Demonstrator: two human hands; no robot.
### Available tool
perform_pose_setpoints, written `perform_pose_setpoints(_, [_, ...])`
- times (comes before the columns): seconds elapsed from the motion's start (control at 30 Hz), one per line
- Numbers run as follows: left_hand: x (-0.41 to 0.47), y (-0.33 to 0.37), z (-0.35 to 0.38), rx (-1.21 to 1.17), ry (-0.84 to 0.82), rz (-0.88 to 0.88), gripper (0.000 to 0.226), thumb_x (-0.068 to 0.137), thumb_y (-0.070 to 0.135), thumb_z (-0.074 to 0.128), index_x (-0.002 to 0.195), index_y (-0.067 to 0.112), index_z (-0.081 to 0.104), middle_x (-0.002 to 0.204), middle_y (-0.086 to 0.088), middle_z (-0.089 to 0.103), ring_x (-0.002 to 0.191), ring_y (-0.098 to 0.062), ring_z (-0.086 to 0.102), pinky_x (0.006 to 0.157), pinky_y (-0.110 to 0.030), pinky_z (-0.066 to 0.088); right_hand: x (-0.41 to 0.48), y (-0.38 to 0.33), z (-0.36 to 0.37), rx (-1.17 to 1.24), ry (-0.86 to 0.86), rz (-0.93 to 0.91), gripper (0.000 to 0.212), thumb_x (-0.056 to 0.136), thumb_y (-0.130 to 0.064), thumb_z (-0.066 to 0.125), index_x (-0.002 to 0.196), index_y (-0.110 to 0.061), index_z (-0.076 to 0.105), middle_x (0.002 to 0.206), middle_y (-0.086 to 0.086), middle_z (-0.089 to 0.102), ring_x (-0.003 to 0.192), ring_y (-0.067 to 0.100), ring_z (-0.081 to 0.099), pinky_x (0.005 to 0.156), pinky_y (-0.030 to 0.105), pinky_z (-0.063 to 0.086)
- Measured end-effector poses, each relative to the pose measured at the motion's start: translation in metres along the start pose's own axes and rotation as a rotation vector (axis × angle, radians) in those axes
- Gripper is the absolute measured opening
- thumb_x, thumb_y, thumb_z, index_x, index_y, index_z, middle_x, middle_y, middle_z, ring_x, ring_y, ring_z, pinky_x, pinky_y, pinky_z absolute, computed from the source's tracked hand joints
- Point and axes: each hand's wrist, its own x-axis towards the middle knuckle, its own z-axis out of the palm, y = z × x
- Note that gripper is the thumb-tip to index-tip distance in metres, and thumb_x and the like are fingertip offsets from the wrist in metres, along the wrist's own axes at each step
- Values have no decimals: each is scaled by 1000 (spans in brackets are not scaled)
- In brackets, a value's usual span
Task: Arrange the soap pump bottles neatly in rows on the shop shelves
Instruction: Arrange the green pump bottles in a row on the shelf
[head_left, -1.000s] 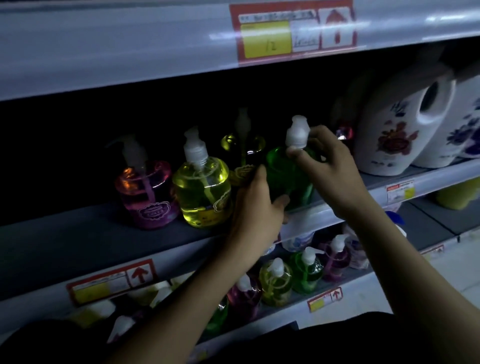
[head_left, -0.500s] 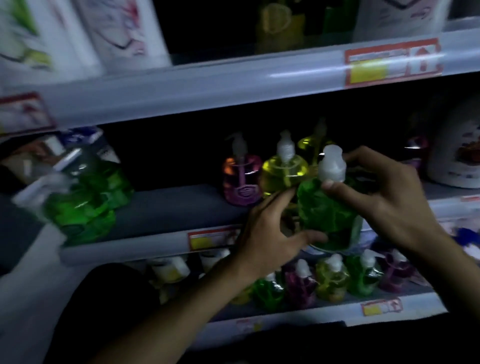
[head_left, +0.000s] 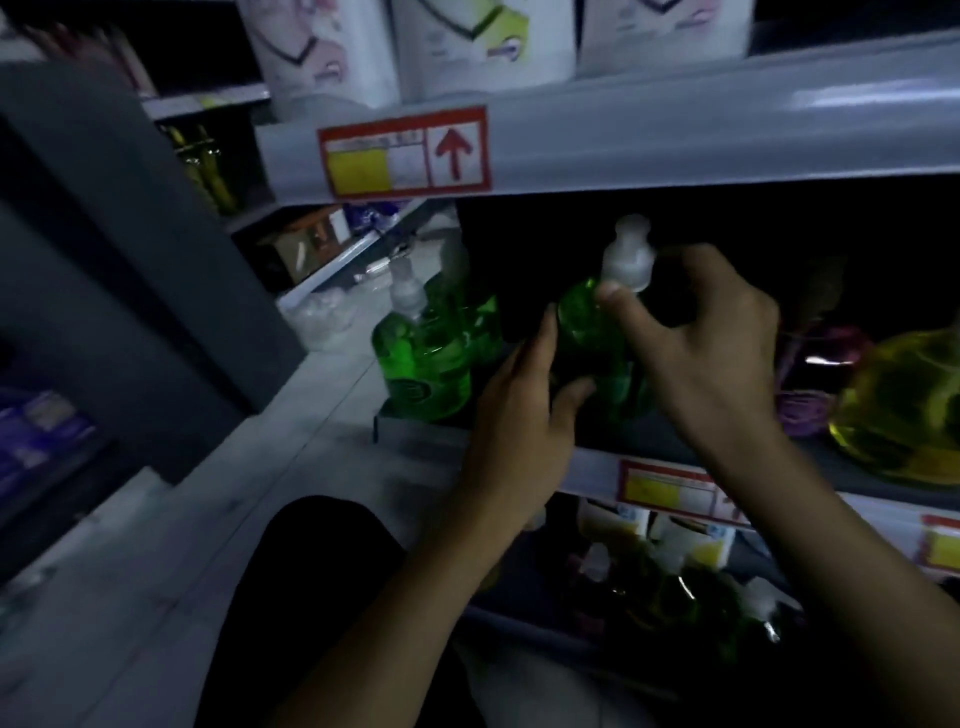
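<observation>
A green soap pump bottle (head_left: 592, 332) with a white pump top is held over the middle shelf (head_left: 597, 470). My right hand (head_left: 711, 338) grips it at the neck, thumb just under the pump. My left hand (head_left: 519, 415) wraps the lower body from the left. Two more green pump bottles (head_left: 421, 364) stand at the shelf's left end, just left of the held one. To the right a yellow bottle (head_left: 898, 400) and a pink bottle (head_left: 810, 379) stand on the same shelf. Whether the held bottle touches the shelf is hidden.
The shelf above (head_left: 623, 140) carries a red price tag (head_left: 405, 153) and white refill packs (head_left: 467, 41). On the lower shelf stand several small pump bottles (head_left: 675, 587). A dark upright panel (head_left: 130, 260) and grey floor (head_left: 130, 597) lie to the left.
Both hands have carried the green bottle leftward along the shelf, away from the yellow and pink bottles, to beside the green ones at the left end. The view has swung left.
</observation>
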Motion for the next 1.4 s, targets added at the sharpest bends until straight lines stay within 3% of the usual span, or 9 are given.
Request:
perform_pose_setpoints(0.27, [16, -39, -1, 105, 18, -147, 66, 94, 23, 57, 150, 30, 23, 117, -15, 62, 108, -29, 59, 87, -41, 51, 3, 18, 57, -53, -89, 138, 36, 85, -46, 64, 96, -12, 65, 80, -3, 58, 78, 13, 59, 56, 12, 32])
perform_pose_setpoints(0.37, [15, -43, -2, 131, 10, -137, 65, 94, 20, 57, 150, 27, 25, 119, -12, 64, 110, -26, 59, 91, -42, 51, 2, 20, 54, -50, -186, 125, 39, 87, -41, 64, 112, -11, 64, 98, 2, 65, 95, 16, 61, 69, 12, 41])
perform_pose_setpoints(0.47, [10, -42, -3, 136, 31, -140, 60, 93, 12, 59, 147, 21, 34, 128, -10, 60, 115, -19, 58, 92, -26, 48, 7, 25, 38, -99, -376, 174, 62, 76, -42, 74, 127, -12, 56, 118, 7, 63, 110, 22, 58, 89, 30, 50])
perform_pose_setpoints(0.6, [4, -39, -3, 139, 44, -124, 51, 95, 8, 52, 144, 15, 39, 122, -13, 63, 112, -25, 59, 90, -36, 52, -2, 31, 26, -211, -561, 126, 89, 67, -25, 85, 141, -16, 37, 134, 8, 53, 123, 27, 51, 98, 33, 46])
perform_pose_setpoints(0.7, [13, -42, -2, 143, 5, -147, 56, 93, -3, 43, 145, 18, 38, 125, -13, 61, 115, -25, 58, 92, -39, 53, -8, 35, 33, -186, -445, 148, 84, 72, -16, 82, 141, -11, 34, 134, 11, 54, 123, 28, 52, 91, 25, 42])
perform_pose_setpoints(0.9, [36, -41, 0, 194, -90, -190, 63, 91, -7, 40, 149, 11, 26, 134, -17, 53, 125, -29, 51, 99, -40, 47, 3, 51, 57, -181, -392, 206, 56, 79, -13, 77, 127, -7, 49, 125, 12, 61, 117, 28, 57, 92, 32, 49])
perform_pose_setpoints(1.07, [48, -42, 0, 223, -83, -215, 62, 92, -5, 42, 149, 8, 24, 126, -17, 57, 115, -29, 55, 82, -28, 45, 11, 59, 73, -206, -402, 222, 47, 81, -16, 74, 123, -8, 56, 121, 12, 64, 112, 27, 60, 92, 39, 52])
perform_pose_setpoints(1.27, [49, -42, 0, 207, -73, -243, 57, 92, -5, 41, 147, 7, 30, 125, -17, 57, 118, -29, 55, 86, -29, 44, 14, 62, 78, -204, -439, 214, 43, 83, -18, 72, 122, -8, 57, 119, 11, 65, 110, 25, 61, 90, 34, 52])
perform_pose_setpoints(1.4, [40, -35, -1, 174, -29, -255, 56, 93, 4, 48, 146, 10, 32, 122, -13, 61, 106, -21, 60, 74, -18, 41, 7, 55, 69, -257, -445, 166, 47, 84, -16, 70, 126, -6, 50, 122, 15, 61, 113, 29, 58, 89, 32, 49])
